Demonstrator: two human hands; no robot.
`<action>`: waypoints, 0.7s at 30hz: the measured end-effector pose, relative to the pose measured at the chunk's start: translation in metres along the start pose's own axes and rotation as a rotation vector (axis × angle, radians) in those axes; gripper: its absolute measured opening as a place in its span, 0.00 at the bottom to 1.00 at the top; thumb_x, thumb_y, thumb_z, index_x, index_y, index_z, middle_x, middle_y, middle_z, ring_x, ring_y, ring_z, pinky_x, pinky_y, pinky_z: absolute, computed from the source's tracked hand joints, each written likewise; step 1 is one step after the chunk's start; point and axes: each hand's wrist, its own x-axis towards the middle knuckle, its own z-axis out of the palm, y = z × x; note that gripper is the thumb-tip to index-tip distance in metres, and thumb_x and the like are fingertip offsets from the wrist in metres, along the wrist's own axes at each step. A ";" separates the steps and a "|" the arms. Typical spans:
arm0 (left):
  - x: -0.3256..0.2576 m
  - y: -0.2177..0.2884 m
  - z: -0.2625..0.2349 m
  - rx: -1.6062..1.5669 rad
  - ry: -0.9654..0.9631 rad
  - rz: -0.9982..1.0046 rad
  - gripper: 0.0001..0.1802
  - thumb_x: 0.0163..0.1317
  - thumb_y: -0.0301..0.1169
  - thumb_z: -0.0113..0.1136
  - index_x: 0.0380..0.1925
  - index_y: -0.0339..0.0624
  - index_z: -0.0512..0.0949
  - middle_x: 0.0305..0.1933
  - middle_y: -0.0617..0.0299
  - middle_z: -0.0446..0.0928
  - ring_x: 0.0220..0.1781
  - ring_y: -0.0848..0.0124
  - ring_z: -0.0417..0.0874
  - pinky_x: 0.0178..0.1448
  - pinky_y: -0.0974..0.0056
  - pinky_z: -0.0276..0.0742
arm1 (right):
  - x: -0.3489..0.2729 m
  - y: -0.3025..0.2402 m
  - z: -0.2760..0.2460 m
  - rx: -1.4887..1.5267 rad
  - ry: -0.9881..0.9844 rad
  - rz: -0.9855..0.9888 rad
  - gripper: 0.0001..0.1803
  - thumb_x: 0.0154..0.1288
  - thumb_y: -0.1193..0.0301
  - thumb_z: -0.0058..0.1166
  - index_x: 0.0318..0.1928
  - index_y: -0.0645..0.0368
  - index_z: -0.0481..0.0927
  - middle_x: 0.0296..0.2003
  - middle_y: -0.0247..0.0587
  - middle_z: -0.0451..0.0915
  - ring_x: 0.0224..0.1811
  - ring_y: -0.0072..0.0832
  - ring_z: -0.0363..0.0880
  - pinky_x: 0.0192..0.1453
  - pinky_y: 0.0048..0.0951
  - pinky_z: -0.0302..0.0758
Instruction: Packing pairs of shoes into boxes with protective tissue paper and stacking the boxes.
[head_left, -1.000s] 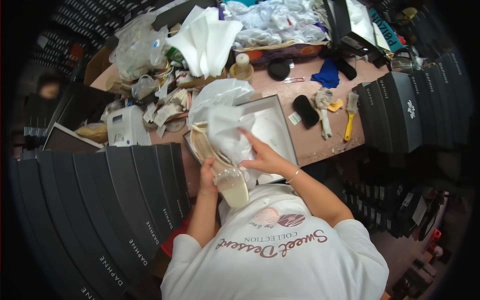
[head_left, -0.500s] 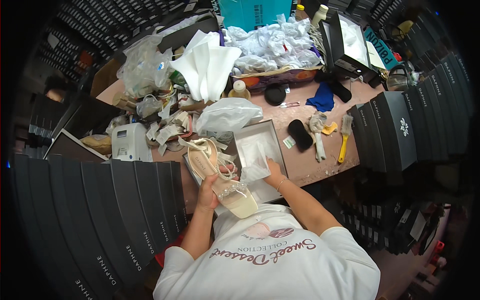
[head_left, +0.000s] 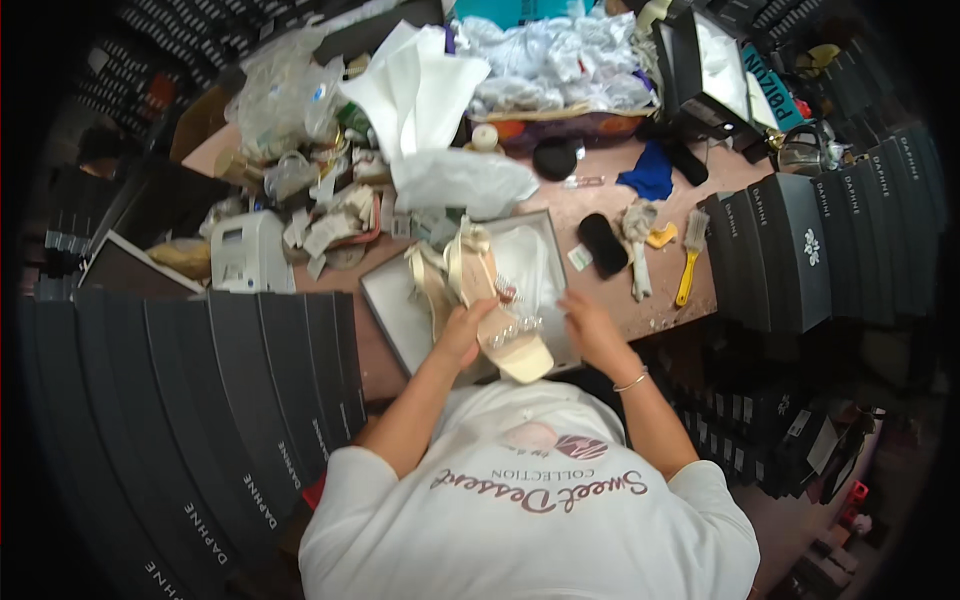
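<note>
In my left hand (head_left: 464, 336) is a cream sandal (head_left: 522, 357), its fingers closed round the side. It has a clear beaded front strap and a pearl strap, with the toe toward me. Just left of it shows a second cream sandal (head_left: 430, 290); I cannot tell whether the hand grips that too. Both are over an open shoe box (head_left: 382, 290) with a pale inside. White tissue paper (head_left: 535, 262) covers its right part. My right hand (head_left: 592, 325) is over the box's right edge, fingers somewhat apart, holding nothing that I can see.
Stacked dark shoe boxes (head_left: 270, 380) rise at left, and more boxes (head_left: 780, 250) at right. On the pink table (head_left: 650, 310) lie a yellow-handled brush (head_left: 690, 265), a black pad (head_left: 603, 246) and a blue cloth (head_left: 648, 172). A white machine (head_left: 245, 252) stands left; crumpled paper (head_left: 550, 60) fills a carton behind.
My left hand has brought the sandal right and farther over the box, and the second sandal shows more. My right hand has let go of the tissue paper and moved right.
</note>
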 end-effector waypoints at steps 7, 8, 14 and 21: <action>-0.012 0.015 0.027 0.060 -0.107 0.093 0.18 0.68 0.35 0.52 0.53 0.34 0.75 0.50 0.59 0.78 0.50 0.71 0.80 0.55 0.64 0.76 | -0.008 -0.040 0.025 0.746 -0.053 0.116 0.37 0.56 0.71 0.66 0.66 0.60 0.64 0.59 0.49 0.69 0.56 0.29 0.70 0.59 0.28 0.69; -0.016 0.018 0.022 0.170 -0.129 0.095 0.19 0.69 0.36 0.52 0.53 0.34 0.74 0.51 0.60 0.78 0.50 0.71 0.79 0.55 0.64 0.76 | -0.008 -0.032 0.035 0.779 -0.025 0.180 0.37 0.56 0.71 0.66 0.65 0.61 0.65 0.58 0.49 0.70 0.56 0.29 0.71 0.59 0.28 0.69; -0.057 0.037 -0.089 0.715 0.236 0.288 0.22 0.66 0.36 0.58 0.54 0.30 0.73 0.49 0.55 0.79 0.51 0.70 0.78 0.56 0.67 0.72 | -0.005 0.019 0.052 -0.003 0.051 0.076 0.32 0.55 0.72 0.65 0.61 0.59 0.69 0.56 0.52 0.71 0.57 0.44 0.72 0.60 0.37 0.70; -0.041 -0.053 -0.108 0.414 0.426 0.246 0.32 0.66 0.38 0.59 0.63 0.29 0.63 0.57 0.52 0.75 0.57 0.68 0.74 0.62 0.65 0.68 | 0.008 -0.063 0.076 -0.159 -0.321 -0.439 0.16 0.48 0.69 0.65 0.40 0.56 0.80 0.39 0.40 0.77 0.45 0.37 0.75 0.45 0.37 0.72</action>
